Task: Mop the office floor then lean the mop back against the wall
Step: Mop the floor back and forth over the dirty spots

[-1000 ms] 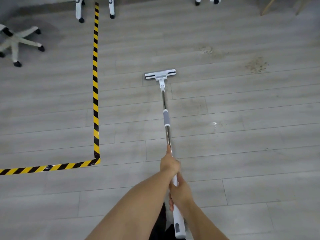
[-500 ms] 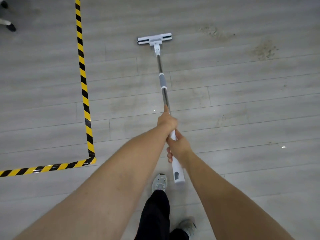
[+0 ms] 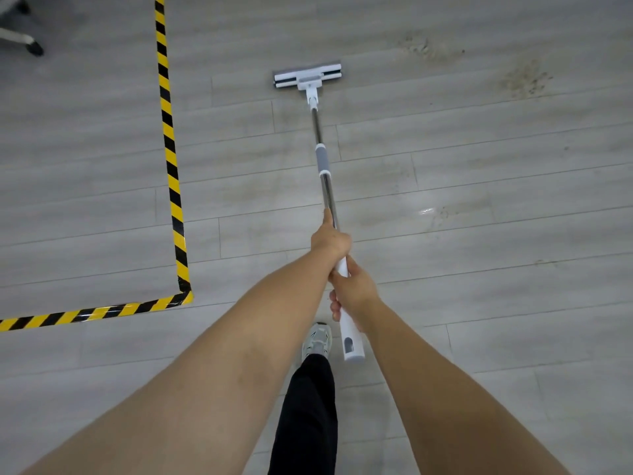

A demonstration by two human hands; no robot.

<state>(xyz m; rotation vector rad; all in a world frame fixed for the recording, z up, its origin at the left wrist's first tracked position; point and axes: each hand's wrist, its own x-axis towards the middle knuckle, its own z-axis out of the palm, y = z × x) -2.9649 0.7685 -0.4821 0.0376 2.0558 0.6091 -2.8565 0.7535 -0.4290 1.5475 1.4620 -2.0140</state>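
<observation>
Holding the flat mop (image 3: 324, 186) with both hands, my right hand (image 3: 354, 291) wrapped around the white grip above my shoe (image 3: 317, 339) and my left hand (image 3: 330, 240) closed around the metal shaft further up, I think my foot could slip on the wet shine (image 3: 426, 211) to the right of the shaft. The mop head (image 3: 307, 77) lies flat on the grey floor (image 3: 479, 303) far ahead; the dirt patches (image 3: 525, 80) to its right may be missed. The chair base (image 3: 20, 39) is cut off, and no wall shows.
</observation>
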